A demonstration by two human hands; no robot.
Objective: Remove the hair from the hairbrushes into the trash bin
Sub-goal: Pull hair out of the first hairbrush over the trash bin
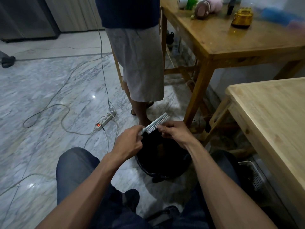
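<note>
A pale hairbrush (157, 122) with white bristles is held above a black trash bin (165, 169) that stands on the floor between my knees. My left hand (130, 141) grips the brush's handle at its lower left end. My right hand (173, 129) is at the bristles, fingertips pinched against them near the brush's middle. Hair on the bristles is too fine to make out. The bin's inside is dark.
Another person (140, 63) stands just beyond the bin. A power strip (105, 120) and cables lie on the marble floor to the left. Two wooden tables (272, 113) stand at the right, and a white basket (252, 174) sits under the nearer one.
</note>
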